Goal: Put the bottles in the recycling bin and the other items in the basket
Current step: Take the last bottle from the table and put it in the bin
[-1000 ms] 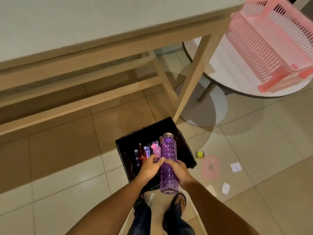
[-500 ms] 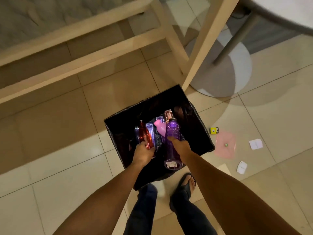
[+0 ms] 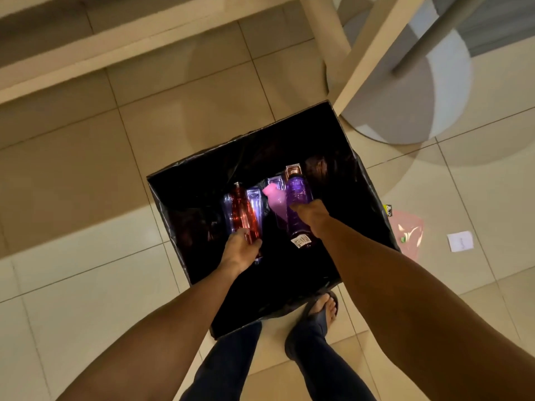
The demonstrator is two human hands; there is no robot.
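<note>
Inside the black-lined recycling bin (image 3: 362, 180), the right hand (image 3: 311, 214) grips the light, rigid, slick purple bottle (image 3: 298, 192) mid-body, the left hand (image 3: 240, 251) clasping the red bottle (image 3: 241, 212)

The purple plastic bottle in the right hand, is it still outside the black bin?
No, the purple plastic bottle gripped by the right hand is already down inside the black-lined bin, among other bottles.

A home room: tiled floor (image 3: 72, 169), wooden table leg (image 3: 373, 53), sandalled foot (image 3: 322, 309)
</note>
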